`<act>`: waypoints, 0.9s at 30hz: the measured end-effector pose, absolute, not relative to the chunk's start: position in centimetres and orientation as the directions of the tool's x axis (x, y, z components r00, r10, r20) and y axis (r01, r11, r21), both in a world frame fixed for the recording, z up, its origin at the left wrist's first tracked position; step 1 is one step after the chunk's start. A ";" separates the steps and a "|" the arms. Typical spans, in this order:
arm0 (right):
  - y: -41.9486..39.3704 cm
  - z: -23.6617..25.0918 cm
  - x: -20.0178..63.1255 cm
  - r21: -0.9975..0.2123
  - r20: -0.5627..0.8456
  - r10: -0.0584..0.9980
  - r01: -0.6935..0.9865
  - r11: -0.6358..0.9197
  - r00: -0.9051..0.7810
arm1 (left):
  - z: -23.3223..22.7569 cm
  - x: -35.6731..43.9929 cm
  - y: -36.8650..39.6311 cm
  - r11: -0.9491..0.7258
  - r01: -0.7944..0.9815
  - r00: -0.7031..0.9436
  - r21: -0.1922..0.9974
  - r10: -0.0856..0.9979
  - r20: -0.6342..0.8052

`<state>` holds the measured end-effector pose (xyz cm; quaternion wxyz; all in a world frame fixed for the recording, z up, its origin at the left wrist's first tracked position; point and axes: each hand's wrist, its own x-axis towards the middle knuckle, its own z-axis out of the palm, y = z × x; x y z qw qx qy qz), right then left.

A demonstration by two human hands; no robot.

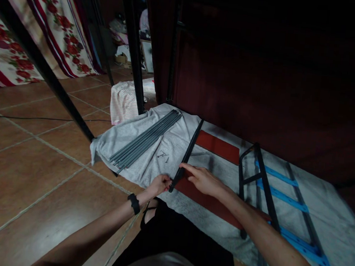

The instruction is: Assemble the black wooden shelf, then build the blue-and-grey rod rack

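Wristband point(134, 203) sits on the left arm, nearest the camera. Just past it the left hand point(159, 184) has its fingers pinched shut on the near end of a thin black bar point(189, 150), which lies on a grey cloth point(163, 154) spread over the floor. Right hand point(203, 179) rests flat w/ fingers stretched out, index tip touching the bar just beside the left hand, palm over a red board point(218, 147) that lies under and to the right of the bar.

Bar looks like metal tube: prob. stiff, light enough for one hand, smooth so it could slip; long, so the far end will swing if lifted by one end only. Better hold near the middle, or both ends.

Left of the bar on the cloth, a bundle of grey rods point(145, 140) lies side by side. Right of the bar, a black frame point(262, 181) w/ blue straps point(284, 196).

Cloth is soft and creased, laid on brown floor tiles point(39, 154). Beyond the bar's far end: black upright post point(135, 50), a striped bundle point(123, 99), dark red wall. Far left, floral curtain point(50, 18). Room is dim.
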<state>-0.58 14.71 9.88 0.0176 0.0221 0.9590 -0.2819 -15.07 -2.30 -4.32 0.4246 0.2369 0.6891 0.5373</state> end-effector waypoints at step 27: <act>13.5 9.6 -0.9 -0.494 -0.058 0.024 0.050 0.868 -0.998 | -1.8 -15.4 -2.9 0.239 0.089 -0.605 0.967 0.784 -0.138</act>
